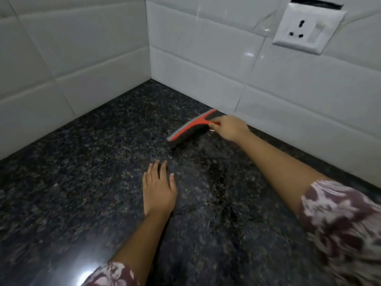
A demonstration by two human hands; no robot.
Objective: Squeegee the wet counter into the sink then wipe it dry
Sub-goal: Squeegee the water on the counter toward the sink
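- Red-and-grey plastic squeegee with a black rubber blade sits blade-down on the dark speckled granite bench, far right, near the foot of the white tiled wall.
- Right hand grips the squeegee by its short handle, fingers curled round it. The handle is mostly hidden by the hand.
- Left hand lies flat on the bench, fingers straight, holding nothing. It is well apart from the squeegee, nearer the camera.
- Thin water film glints between the two hands. Its edges are hard to trace on the dark stone.
- Sink not in view, so can't tell which way the pull must go.
- Handling, judged: squeegee looks light, with a stiff frame and a soft, flexing blade edge. The handle is the right hold. Press evenly or it will probably skip and streak.
- Wet polished granite is likely slippery, and a leaned-on palm could slide.
- White wall socket is above right, so keep splash low.
- Stage: squeegee step. Drying not yet begun, and no cloth is visible.
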